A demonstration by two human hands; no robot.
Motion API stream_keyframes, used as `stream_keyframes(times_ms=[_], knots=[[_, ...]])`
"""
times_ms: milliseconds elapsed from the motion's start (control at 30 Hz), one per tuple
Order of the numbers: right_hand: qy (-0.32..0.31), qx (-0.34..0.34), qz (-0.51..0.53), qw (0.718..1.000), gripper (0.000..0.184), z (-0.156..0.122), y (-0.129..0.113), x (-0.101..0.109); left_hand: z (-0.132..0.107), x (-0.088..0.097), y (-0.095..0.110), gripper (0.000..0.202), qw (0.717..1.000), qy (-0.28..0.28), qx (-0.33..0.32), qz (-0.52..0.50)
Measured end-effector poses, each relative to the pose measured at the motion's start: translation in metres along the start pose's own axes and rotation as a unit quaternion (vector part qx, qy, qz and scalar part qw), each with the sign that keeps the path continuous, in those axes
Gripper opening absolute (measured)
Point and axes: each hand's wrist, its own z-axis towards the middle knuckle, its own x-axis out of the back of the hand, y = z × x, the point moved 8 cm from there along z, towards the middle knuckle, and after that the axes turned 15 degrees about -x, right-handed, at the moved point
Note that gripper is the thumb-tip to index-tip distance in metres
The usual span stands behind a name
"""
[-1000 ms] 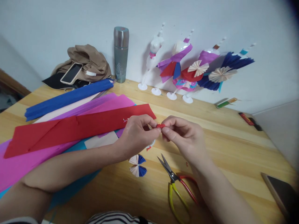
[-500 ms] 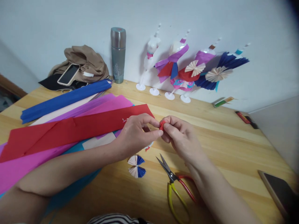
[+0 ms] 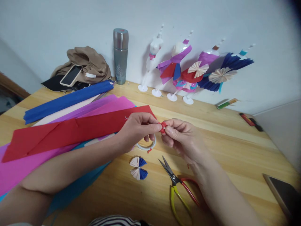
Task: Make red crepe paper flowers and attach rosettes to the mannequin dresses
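Red crepe-paper piece (image 3: pixel 163 128) is held in the air above the wooden table (image 3: pixel 225 147), pinched between both hands; a pale spot is noted at its middle. Its left edge is gripped by the left hand (image 3: pixel 142 128), with thumb and forefinger brought close together. Its right side is gripped by the right hand (image 3: pixel 181 133), the thumb being laid against it. Beneath the left hand, a white ring (image 3: pixel 144 148) is partly hidden. Nearer the wearer, a cream-and-blue pleated paper bow (image 3: pixel 138 168) is found lying flat, with scissors (image 3: pixel 174 180) to its right, blades parted. To the left, a long red paper strip (image 3: pixel 55 133) is laid across purple, pink and turquoise sheets. Farther back, a steel flask (image 3: pixel 120 58) is seen standing upright.
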Motion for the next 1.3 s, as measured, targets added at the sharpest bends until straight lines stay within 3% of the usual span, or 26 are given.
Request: stream_keyframes(times_ms=[367,567,733,933,1033,1167,1300], knots=[[0.031,0.008,-0.014,0.999,0.027,0.0,-0.004,0.003,0.001,0.003,-0.002,0.012,1.0,0.008,0.005,0.009],[0.047,0.022,-0.024,0.998,0.027,-0.002,-0.007,0.004,0.001,0.008,-0.002,0.022,0.999,0.031,0.012,0.009],[0.039,0.034,-0.028,0.998,0.021,-0.001,-0.007,0.003,0.002,0.006,0.003,0.02,0.996,0.011,-0.023,0.084],[0.067,0.096,-0.087,0.989,0.008,-0.006,-0.013,0.005,0.002,0.008,0.014,0.007,0.976,0.022,-0.115,0.186],[0.083,0.129,-0.118,0.981,0.009,-0.011,-0.018,0.003,0.001,0.007,0.023,0.004,0.948,0.007,-0.195,0.251],[0.095,0.161,-0.14,0.972,0.013,-0.02,-0.025,-0.004,-0.008,0.001,0.039,0.01,0.863,-0.022,-0.37,0.343],[0.123,0.208,-0.188,0.952,0.017,-0.031,-0.033,-0.012,-0.018,-0.001,0.037,0.014,0.798,-0.049,-0.449,0.399]])
